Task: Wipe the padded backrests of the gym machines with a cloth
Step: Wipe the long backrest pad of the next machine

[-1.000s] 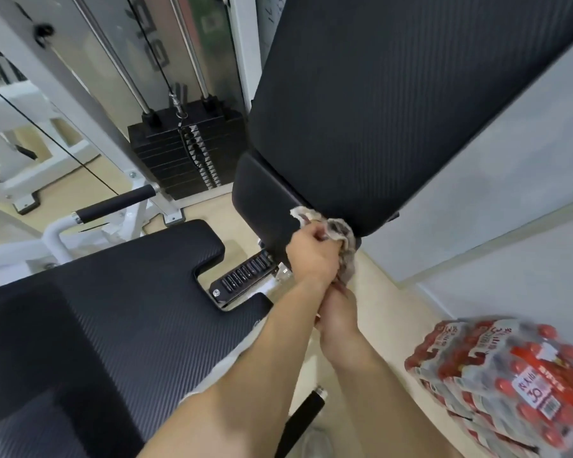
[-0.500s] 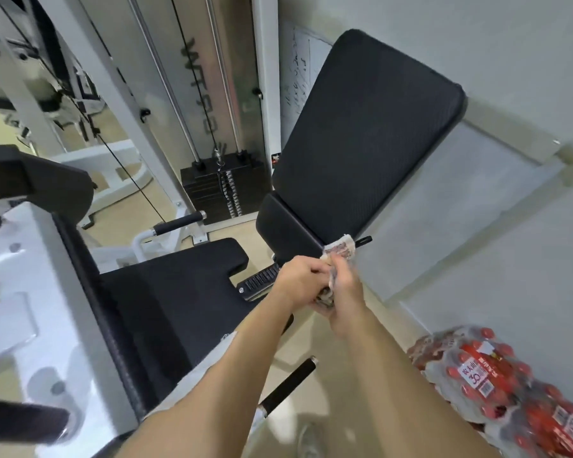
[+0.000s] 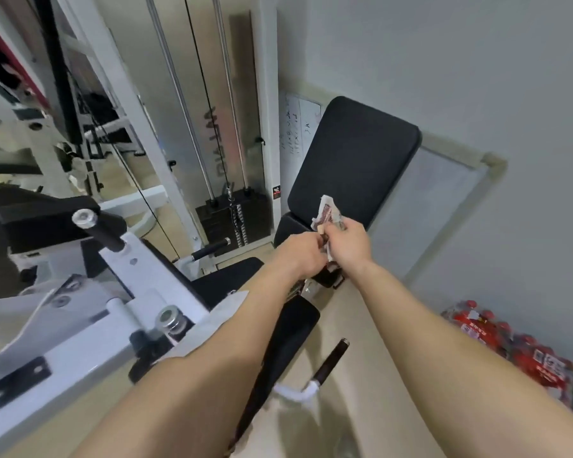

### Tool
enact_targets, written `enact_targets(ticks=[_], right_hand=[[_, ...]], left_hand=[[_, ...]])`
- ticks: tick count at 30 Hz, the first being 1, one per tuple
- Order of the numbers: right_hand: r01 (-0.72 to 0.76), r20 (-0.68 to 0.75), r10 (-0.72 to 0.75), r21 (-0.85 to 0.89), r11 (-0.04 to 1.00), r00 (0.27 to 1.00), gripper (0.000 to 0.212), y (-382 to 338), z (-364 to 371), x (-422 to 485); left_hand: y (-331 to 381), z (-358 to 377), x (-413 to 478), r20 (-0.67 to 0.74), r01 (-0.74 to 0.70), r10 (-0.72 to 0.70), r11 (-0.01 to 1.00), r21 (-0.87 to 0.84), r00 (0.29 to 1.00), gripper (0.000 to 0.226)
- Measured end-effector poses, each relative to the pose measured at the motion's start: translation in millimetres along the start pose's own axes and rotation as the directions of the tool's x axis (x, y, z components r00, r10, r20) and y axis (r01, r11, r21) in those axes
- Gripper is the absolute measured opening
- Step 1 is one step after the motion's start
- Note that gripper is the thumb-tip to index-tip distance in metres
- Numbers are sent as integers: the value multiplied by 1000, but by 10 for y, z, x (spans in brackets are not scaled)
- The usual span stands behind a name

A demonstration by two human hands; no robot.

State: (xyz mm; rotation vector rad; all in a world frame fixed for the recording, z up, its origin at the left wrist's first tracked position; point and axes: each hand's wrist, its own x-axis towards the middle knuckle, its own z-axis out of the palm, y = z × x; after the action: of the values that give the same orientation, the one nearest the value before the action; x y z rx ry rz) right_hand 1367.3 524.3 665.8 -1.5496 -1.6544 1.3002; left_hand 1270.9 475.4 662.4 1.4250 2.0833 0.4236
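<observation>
1. Status: your left hand (image 3: 300, 256) and right hand (image 3: 349, 244) both grasp the cloth (image 3: 326, 213). The left pinches its lower part and the right has its fingers curled round it. It's bunched and sticks up between the hands, in front of the backrest (image 3: 354, 153) at its lower edge. I can't tell if it touches the pad; it looks held off.
2. Wadded cloth means a small contact patch. Expect streaks and missed strips. The backrest's top edge and upper corners sit well away from your hands, so they're the likeliest to be skipped. Spread it flat before the next pass.
3. Drop risk: if both hands shift grip at once, the cloth could fall to the floor (image 3: 371, 325). It would pick up grit there, and you'd then smear that on the pad.
4. Snag risk: the metal bracket (image 3: 310, 288) sits just below your hands, under the backrest's bottom edge. A loose cloth tail could catch there on a downward stroke.
5. Footing: the handle bar (image 3: 331, 361) juts out low between your arms, and the pack of bottles (image 3: 510, 352) lies on the floor to your right. Stepping in carelessly could mean a shin knock or a trip.
6. Keep the cloth clear of the weight stack (image 3: 235, 219), just left of the backrest.
</observation>
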Motion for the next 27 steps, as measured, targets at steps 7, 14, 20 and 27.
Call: enact_targets(ticks=[7, 14, 20, 27], right_hand=[[107, 94, -98, -95, 990, 991, 24, -400, 296, -737], [275, 212, -249, -103, 956, 945, 23, -816, 680, -1283], [375, 261, -336, -119, 919, 905, 27, -1264, 1079, -1894], [424, 241, -382, -152, 893, 892, 17, -1576, 1627, -2629]], left_hand=[[-346, -580, -824, 48, -10, 5, 996, 92, 999, 23], [-782, -1274, -1623, -133, 49, -47, 999, 6, 990, 25], [-1346, -1789, -2349, -256, 122, -143, 988, -96, 956, 22], [-2008, -2203, -3084, -311, 105, -127, 991, -88, 942, 9]])
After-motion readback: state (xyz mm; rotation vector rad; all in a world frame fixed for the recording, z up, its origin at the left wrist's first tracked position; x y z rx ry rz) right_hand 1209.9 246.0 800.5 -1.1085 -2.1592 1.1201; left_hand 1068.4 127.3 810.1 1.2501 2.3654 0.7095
